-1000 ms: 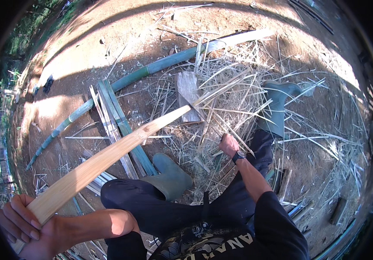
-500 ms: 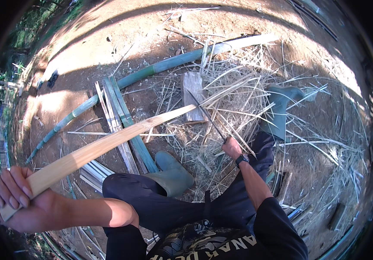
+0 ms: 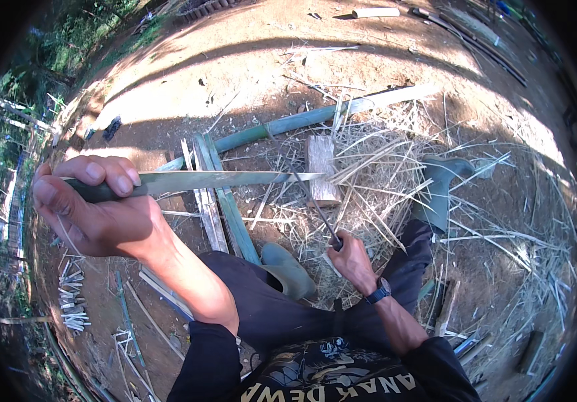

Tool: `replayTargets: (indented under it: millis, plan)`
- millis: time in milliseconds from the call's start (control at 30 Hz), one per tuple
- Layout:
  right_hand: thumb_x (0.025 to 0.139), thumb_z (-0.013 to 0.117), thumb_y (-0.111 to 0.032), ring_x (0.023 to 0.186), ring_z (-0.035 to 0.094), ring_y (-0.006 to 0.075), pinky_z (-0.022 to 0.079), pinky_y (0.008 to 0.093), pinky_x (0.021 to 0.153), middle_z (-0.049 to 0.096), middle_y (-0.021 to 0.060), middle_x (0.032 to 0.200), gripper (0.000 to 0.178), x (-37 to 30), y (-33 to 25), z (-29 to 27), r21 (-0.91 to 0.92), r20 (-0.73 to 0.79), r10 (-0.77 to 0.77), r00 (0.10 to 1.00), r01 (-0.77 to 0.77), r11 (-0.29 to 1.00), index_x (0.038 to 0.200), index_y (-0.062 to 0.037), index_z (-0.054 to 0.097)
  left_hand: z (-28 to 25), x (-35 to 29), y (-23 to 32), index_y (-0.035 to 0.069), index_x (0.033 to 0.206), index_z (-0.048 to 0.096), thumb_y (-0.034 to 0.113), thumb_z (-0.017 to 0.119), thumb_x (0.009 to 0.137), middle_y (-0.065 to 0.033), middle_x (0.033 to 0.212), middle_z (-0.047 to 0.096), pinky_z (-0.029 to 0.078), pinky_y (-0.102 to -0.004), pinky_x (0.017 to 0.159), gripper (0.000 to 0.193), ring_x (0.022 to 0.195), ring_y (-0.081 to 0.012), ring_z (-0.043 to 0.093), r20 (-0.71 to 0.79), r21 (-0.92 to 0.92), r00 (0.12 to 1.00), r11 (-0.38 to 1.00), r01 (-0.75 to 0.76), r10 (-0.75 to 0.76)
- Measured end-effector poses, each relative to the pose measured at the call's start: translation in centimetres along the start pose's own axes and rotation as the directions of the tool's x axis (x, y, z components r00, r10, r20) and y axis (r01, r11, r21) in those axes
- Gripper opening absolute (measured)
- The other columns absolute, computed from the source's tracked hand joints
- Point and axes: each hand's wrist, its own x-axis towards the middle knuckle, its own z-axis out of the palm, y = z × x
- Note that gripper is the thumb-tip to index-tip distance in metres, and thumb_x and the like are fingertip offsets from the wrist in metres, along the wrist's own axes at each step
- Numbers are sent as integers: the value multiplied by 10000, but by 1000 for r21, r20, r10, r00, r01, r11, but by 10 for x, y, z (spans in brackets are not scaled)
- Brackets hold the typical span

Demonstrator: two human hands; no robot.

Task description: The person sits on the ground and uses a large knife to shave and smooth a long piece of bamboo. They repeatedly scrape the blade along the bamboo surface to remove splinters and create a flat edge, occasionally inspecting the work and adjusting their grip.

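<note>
My left hand [image 3: 101, 214] is raised at the left, fingers wrapped round the wide end of a split bamboo strip [image 3: 215, 179]. The strip points rightward, nearly level, with its green outer side partly showing, and narrows toward a wooden block [image 3: 322, 154] on the ground. In my right hand [image 3: 355, 261] is the handle of a long dark-bladed knife [image 3: 323, 218]. Its blade slants up and left, crossing the strip near the narrow end in this view. Whether the edge touches the strip I cannot tell.
Bamboo shavings [image 3: 382, 147] pile round the block. Behind it lies a long green bamboo pole [image 3: 295, 122]. Split bamboo lengths [image 3: 229, 208] lie by my left boot [image 3: 288, 271]; my right boot [image 3: 438, 194] stands beyond the shavings. Short cut pieces [image 3: 73, 295] are heaped at lower left.
My left hand has risen and moved right, and the strip has turned from its pale face toward its edge and green side. The right hand with the knife has shifted slightly down.
</note>
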Motion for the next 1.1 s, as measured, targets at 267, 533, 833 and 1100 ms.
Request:
replayTargets:
  millis: [267, 533, 833, 1100]
  plan:
    - [801, 606, -80, 535, 617, 340, 467, 407, 530, 580, 206, 590, 152, -30, -92, 5, -11, 8, -354, 935, 354, 935, 914, 20, 582, -8, -11, 18, 7, 1018, 439, 369, 622, 898, -49, 692, 429, 338, -242, 437, 424, 494, -104, 382, -53, 70, 998, 997, -36, 40]
    - [766, 584, -79, 591, 617, 395, 485, 457, 597, 594, 238, 618, 182, -15, -52, 17, -63, 68, -195, 978, 199, 978, 900, 45, 575, -16, -9, 18, 37, 966, 435, 402, 628, 886, -41, 695, 410, 356, -242, 467, 420, 512, -110, 368, -152, 172, 985, 984, -51, 78]
    - [772, 565, -36, 550, 620, 363, 480, 433, 547, 595, 255, 631, 138, 8, -12, 14, -88, 31, -98, 995, 100, 991, 863, 66, 580, -9, -14, 12, 8, 1033, 401, 404, 511, 949, -53, 701, 396, 345, -252, 467, 420, 515, -115, 349, -164, 320, 977, 944, -79, 137]
    - [748, 585, -90, 654, 629, 410, 491, 495, 642, 615, 249, 661, 222, 32, 52, 16, -227, 3, 12, 1000, -11, 974, 929, 36, 557, -2, -10, 3, 7, 1019, 393, 325, 451, 980, -48, 702, 398, 328, -252, 482, 326, 514, -114, 340, -162, 324, 975, 941, -96, 155]
